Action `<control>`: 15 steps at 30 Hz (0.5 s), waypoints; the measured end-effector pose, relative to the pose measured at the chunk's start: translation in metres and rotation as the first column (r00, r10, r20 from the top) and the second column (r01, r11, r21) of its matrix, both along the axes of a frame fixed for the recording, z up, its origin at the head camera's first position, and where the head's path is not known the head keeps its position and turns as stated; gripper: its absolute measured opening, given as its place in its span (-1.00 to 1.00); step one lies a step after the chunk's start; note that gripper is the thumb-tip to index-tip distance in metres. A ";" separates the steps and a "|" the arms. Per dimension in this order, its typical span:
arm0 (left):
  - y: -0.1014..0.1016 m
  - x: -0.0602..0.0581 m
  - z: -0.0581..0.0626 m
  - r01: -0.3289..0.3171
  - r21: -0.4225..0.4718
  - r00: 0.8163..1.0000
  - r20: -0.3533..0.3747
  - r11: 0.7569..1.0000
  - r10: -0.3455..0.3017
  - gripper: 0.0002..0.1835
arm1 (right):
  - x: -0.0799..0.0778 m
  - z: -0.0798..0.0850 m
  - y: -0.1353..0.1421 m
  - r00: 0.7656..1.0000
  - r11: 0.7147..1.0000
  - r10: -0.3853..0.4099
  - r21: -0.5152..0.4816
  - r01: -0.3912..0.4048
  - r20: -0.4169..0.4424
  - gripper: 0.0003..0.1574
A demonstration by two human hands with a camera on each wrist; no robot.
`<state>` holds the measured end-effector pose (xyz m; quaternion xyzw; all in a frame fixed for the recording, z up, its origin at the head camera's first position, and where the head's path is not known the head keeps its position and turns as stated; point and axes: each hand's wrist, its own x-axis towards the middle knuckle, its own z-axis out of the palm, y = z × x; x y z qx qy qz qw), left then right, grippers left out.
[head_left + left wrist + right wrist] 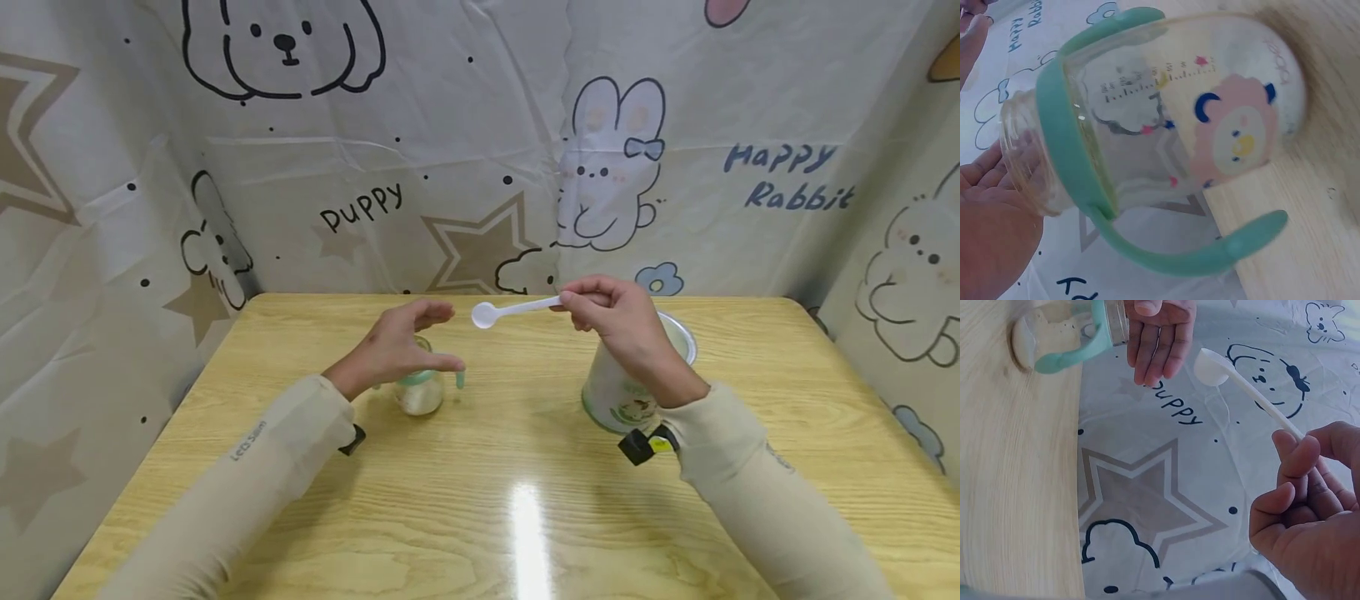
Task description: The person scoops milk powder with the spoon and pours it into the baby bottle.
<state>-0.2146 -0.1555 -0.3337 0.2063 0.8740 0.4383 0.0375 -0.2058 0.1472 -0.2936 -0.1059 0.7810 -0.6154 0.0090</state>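
Observation:
My right hand [628, 329] pinches the handle end of a white measuring scoop [527, 307] between thumb and fingers. The scoop is held level in the air, its round bowl pointing left. A clear baby bottle [420, 399] with a green collar and two green handles stands uncapped on the table, pale powder at its bottom. Above its mouth my left hand [393, 346] hovers with thumb and fingers spread apart, holding nothing. In the left wrist view the bottle [1241, 134] shows a pink animal print and a measuring scale.
Behind my right hand stands a tall white can [611, 387], its top uncovered with a silver rim. The light wooden table [450, 517] reaches back to a printed curtain [465, 108], which also hangs on both sides.

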 end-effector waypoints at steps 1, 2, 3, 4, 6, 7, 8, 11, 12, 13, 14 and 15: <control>0.001 0.000 0.001 -0.005 -0.004 1.000 -0.003 1.000 0.005 -0.10 | 0.000 0.000 0.002 1.000 1.000 -0.003 -0.002 0.003 -0.004 -0.68; 0.002 0.001 0.002 -0.009 -0.007 1.000 -0.007 1.000 0.009 -0.10 | 0.000 0.000 0.003 1.000 1.000 -0.007 0.000 0.007 -0.009 -0.68; 0.003 0.001 0.003 -0.010 -0.006 1.000 -0.011 1.000 0.010 -0.11 | 0.000 0.000 0.005 1.000 1.000 -0.011 0.005 0.011 -0.012 -0.69; 0.004 0.001 0.004 -0.011 -0.005 1.000 -0.016 1.000 0.011 -0.11 | 0.001 0.000 0.007 1.000 1.000 -0.016 0.015 0.016 -0.019 -0.68; 0.006 0.001 0.005 -0.006 0.010 1.000 -0.020 1.000 0.006 -0.13 | 0.002 0.001 0.010 0.999 0.999 -0.023 0.038 0.024 -0.030 -0.67; 0.008 0.001 0.006 -0.002 0.013 1.000 -0.024 1.000 0.002 -0.13 | 0.003 0.001 0.012 0.999 0.998 -0.026 0.054 0.027 -0.033 -0.66; 0.009 0.001 0.005 0.005 0.018 1.000 -0.028 1.000 -0.005 -0.13 | 0.003 0.002 0.014 0.999 0.997 -0.030 0.066 0.032 -0.037 -0.65; 0.016 0.000 0.005 0.022 0.032 0.999 -0.026 0.999 -0.021 -0.13 | 0.005 0.002 0.020 0.998 0.997 -0.042 0.066 0.046 -0.048 -0.63; 0.018 -0.001 0.004 0.026 0.033 0.999 -0.025 0.999 -0.025 -0.13 | 0.006 0.002 0.022 0.997 0.996 -0.048 0.068 0.051 -0.056 -0.63; 0.021 -0.001 0.004 0.029 0.036 0.999 -0.024 0.999 -0.028 -0.13 | 0.006 0.002 0.024 0.997 0.996 -0.052 0.064 0.056 -0.060 -0.63; 0.023 -0.001 0.004 0.032 0.040 0.999 -0.020 0.999 -0.031 -0.13 | 0.006 0.002 0.026 0.996 0.996 -0.057 0.065 0.061 -0.067 -0.63; 0.026 -0.001 0.004 0.036 0.044 0.999 -0.018 0.998 -0.035 -0.13 | 0.007 0.002 0.028 0.996 0.996 -0.061 0.064 0.066 -0.072 -0.63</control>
